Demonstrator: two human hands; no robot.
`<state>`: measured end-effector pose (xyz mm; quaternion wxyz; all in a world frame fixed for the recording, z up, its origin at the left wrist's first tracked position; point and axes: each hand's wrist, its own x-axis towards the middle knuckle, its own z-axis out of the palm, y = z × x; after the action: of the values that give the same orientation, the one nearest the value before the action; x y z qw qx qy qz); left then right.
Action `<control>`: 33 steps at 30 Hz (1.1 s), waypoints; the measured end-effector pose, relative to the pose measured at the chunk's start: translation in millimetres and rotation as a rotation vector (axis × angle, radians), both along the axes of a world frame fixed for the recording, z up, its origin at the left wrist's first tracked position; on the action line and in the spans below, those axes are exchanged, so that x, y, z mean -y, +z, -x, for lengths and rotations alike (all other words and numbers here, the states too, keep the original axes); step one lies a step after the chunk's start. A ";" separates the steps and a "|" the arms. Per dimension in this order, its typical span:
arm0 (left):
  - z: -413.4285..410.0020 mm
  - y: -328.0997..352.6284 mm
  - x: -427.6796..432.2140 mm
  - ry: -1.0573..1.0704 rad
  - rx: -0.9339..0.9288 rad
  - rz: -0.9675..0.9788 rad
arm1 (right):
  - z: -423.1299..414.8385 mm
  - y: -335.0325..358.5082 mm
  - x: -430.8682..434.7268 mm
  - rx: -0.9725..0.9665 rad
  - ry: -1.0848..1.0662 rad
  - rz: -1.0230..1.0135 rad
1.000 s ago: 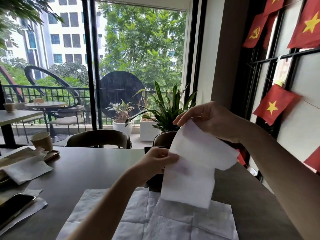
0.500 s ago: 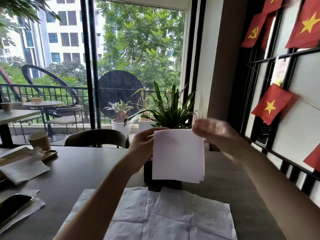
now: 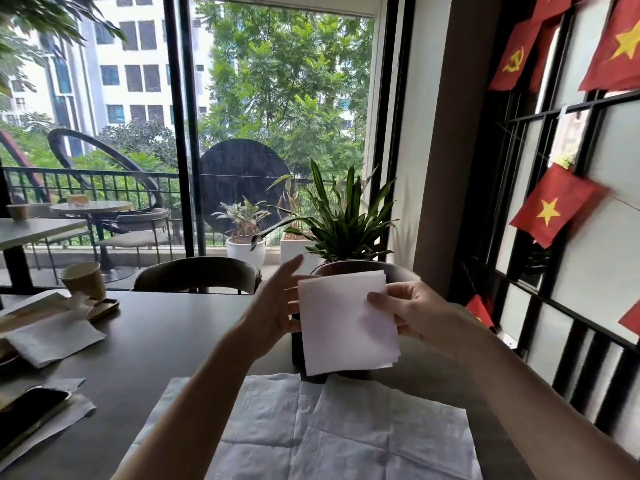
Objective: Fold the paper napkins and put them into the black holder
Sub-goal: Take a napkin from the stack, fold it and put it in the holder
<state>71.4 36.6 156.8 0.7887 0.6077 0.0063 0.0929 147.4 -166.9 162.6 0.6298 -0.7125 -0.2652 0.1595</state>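
A folded white napkin (image 3: 343, 323) is held upright above the table by my right hand (image 3: 412, 313), which pinches its right edge. My left hand (image 3: 277, 306) is beside the napkin's left edge with fingers spread and straight, holding nothing. The black holder (image 3: 297, 344) stands right behind the napkin and is mostly hidden by it; only its dark left side shows. Unfolded white napkins (image 3: 311, 434) lie flat on the dark table (image 3: 166, 341) in front of the holder, overlapping each other.
A paper cup (image 3: 85, 280) on a small tray and a loose napkin (image 3: 52, 339) sit at the left. A phone (image 3: 27, 415) lies at the near left edge. Two chairs (image 3: 197, 273) stand across the table, a potted plant (image 3: 346, 220) behind them.
The napkin went from hanging half unfolded to a neat folded square. My left hand has let go of it and opened; my right hand now holds it alone, lower and nearer the holder.
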 end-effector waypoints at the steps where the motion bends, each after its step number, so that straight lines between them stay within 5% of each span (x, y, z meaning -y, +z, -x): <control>1: -1.1 -2.6 0.8 0.034 0.006 -0.109 | -0.6 1.0 -0.5 0.004 0.017 0.030; 6: -4.9 -13.7 5.1 0.145 0.046 -0.318 | -4.7 3.1 -6.1 -0.043 0.035 0.075; 15: -13.5 -31.1 16.3 0.397 0.138 0.098 | -4.4 -30.7 -6.0 -0.361 0.108 -0.100; 22: -16.0 -52.3 18.7 0.257 0.004 0.039 | -15.6 -36.7 -21.3 -0.209 -0.081 -0.050; 26: -26.4 -48.7 6.6 0.313 -0.022 -0.196 | -27.6 -30.6 -29.7 -0.156 -0.060 0.030; 33: -63.2 -54.0 0.7 0.566 0.002 -0.011 | -66.0 -31.1 -60.9 -0.290 -0.058 -0.110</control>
<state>134.6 36.0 102.8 0.7282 0.5857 0.1743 0.3102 213.5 -106.0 131.5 0.7039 -0.6537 -0.1592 0.2275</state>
